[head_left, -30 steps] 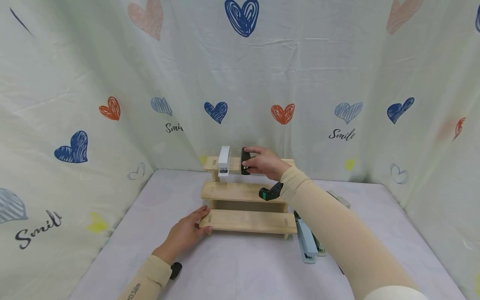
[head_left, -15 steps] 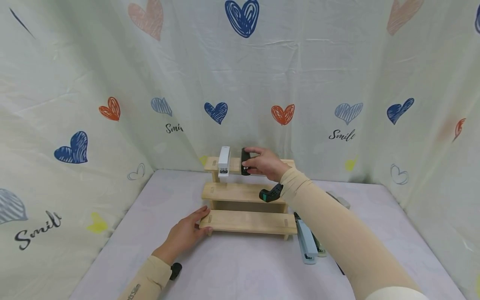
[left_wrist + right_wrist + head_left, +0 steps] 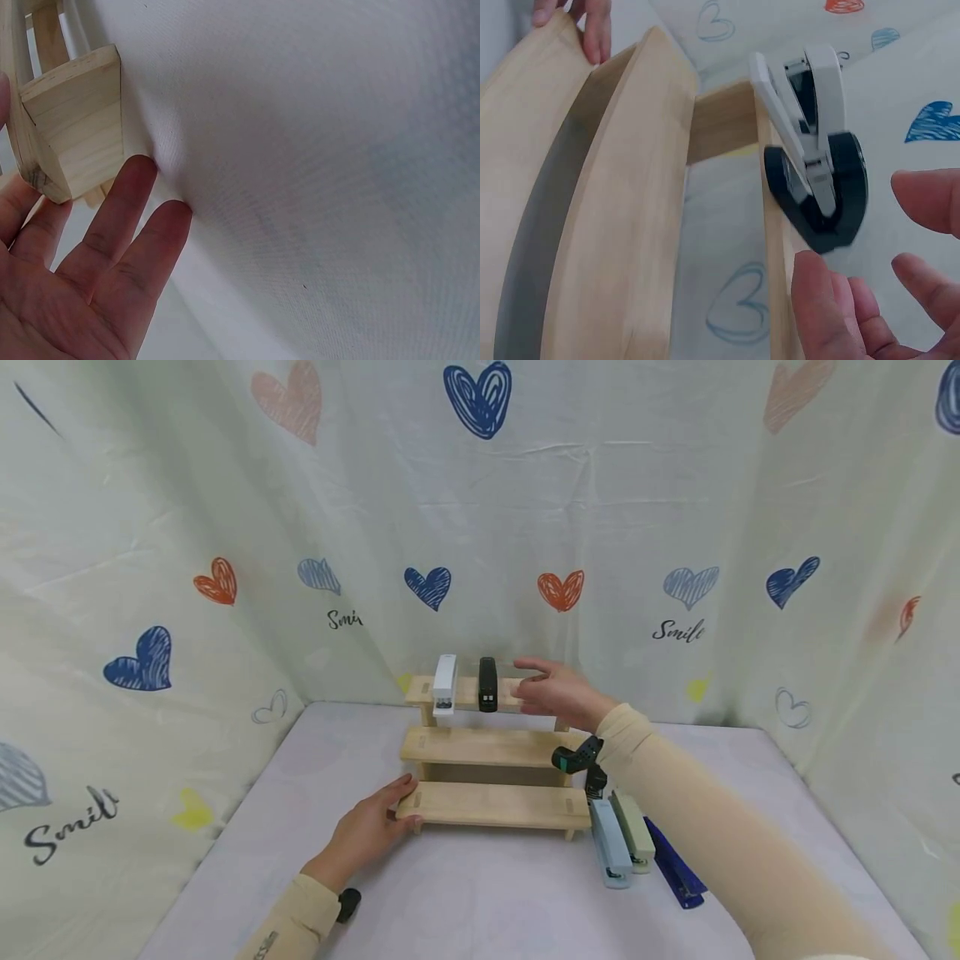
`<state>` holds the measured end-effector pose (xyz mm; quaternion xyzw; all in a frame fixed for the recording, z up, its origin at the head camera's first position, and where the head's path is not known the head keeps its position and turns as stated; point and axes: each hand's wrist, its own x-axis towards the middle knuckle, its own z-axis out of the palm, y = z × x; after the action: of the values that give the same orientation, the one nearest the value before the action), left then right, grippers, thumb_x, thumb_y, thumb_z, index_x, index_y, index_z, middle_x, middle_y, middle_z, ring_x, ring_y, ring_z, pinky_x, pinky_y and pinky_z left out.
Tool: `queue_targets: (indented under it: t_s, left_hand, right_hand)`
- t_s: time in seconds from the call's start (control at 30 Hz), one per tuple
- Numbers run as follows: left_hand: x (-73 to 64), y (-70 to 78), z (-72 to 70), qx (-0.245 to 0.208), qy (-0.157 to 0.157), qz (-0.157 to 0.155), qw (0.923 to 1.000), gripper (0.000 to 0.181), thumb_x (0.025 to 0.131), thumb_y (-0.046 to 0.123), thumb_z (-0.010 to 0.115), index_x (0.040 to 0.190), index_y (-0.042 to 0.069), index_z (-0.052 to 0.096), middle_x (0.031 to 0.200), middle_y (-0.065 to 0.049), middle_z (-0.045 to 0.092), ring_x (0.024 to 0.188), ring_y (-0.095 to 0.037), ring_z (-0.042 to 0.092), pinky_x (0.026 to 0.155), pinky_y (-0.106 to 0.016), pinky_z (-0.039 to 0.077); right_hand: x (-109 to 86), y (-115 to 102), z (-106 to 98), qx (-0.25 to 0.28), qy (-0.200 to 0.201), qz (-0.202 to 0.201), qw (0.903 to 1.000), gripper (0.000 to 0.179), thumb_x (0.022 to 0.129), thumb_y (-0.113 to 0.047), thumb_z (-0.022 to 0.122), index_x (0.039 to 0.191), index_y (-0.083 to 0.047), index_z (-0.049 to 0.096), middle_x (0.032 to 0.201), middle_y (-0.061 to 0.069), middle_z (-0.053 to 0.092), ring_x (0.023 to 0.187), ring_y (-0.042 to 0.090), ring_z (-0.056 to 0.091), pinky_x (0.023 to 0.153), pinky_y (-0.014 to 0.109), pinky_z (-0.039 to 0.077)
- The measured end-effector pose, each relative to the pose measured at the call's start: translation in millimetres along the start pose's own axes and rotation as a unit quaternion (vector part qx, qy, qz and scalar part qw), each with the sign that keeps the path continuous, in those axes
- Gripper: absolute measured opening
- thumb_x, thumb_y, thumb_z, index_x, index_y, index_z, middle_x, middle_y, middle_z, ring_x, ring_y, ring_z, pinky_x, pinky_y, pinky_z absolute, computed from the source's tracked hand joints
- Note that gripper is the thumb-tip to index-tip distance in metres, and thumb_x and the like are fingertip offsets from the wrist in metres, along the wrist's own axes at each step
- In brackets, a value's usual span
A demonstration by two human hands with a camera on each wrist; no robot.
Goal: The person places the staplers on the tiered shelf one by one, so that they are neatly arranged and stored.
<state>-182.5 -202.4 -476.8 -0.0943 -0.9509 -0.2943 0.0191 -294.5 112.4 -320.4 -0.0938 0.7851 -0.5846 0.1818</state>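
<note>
- At 12 o'clock on the wooden rack [image 3: 495, 802], a black stapler [image 3: 487, 685] is seen, with a white stapler [image 3: 445, 683] at its 9 o'clock.
- At its 3 o'clock, the right hand [image 3: 555, 693] is held with fingers spread, released.
- The rack's 8 o'clock end is gripped by the left hand [image 3: 367, 827], its thumb mostly cut off in the left wrist view.
- At 4 o'clock, a dark-blue stapler [image 3: 675, 864] is partly hidden by the right sleeve [image 3: 712, 810].

"Is the pale wooden three-step shelf [image 3: 487, 747] shiny?"
"No, it's smooth and dull."
"And the long black plastic-looking stapler [image 3: 487, 681]?"
"It looks smooth too."
"The tall white cloth-like curtain [image 3: 637, 502] with hearts?"
"All creased."
</note>
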Motion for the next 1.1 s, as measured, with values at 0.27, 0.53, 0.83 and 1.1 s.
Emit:
queue_targets:
  t_s: [0.27,0.53,0.83,1.1]
  left_hand:
    - [0.0,-2.5,-1.2,0.002,0.003,0.010,0.9999,0.066,0.087,0.036,0.078,0.143,0.011,0.055,0.151,-0.001,0.047,0.091,-0.017,0.067,0.072,-0.036,0.053]
    - [0.1,-2.1,-1.6,-0.001,-0.002,0.009,1.0000,0.065,0.088,0.037,0.077,0.144,0.012,0.055,0.152,0.000,0.046,0.090,-0.016,0.067,0.071,-0.035,0.053]
    - [0.1,-1.3,-1.7,0.003,-0.006,0.005,1.0000,0.066,0.088,0.038,0.077,0.144,0.012,0.055,0.152,0.000,0.046,0.089,-0.015,0.067,0.070,-0.034,0.052]
    - [0.3,-3.6,0.1,0.004,-0.001,0.011,0.9999,0.065,0.088,0.037,0.077,0.144,0.010,0.055,0.151,-0.001,0.047,0.089,-0.015,0.067,0.072,-0.034,0.053]
  right_hand:
    - [-47.2,24.7,-48.5,-0.037,-0.026,-0.013,0.9989,0.065,0.099,-0.016,0.064,0.156,-0.008,0.031,0.139,0.025,0.042,0.126,0.038,0.048,0.099,0.053,0.045]
    - [-104.4,78.2,-98.9,-0.083,-0.006,0.005,0.9965,0.067,0.100,-0.024,0.064,0.155,-0.006,0.030,0.142,0.026,0.040,0.128,0.044,0.046,0.096,0.049,0.049]
    - [-142.4,136.1,-144.0,-0.113,0.042,0.014,0.9926,0.064,0.102,-0.022,0.060,0.152,0.003,0.031,0.140,0.034,0.042,0.121,0.049,0.051,0.089,0.047,0.053]
    - [-140.9,161.1,-163.1,-0.116,0.069,0.040,0.9901,0.066,0.105,-0.028,0.055,0.153,0.006,0.026,0.148,0.038,0.032,0.125,0.052,0.046,0.090,0.044,0.053]
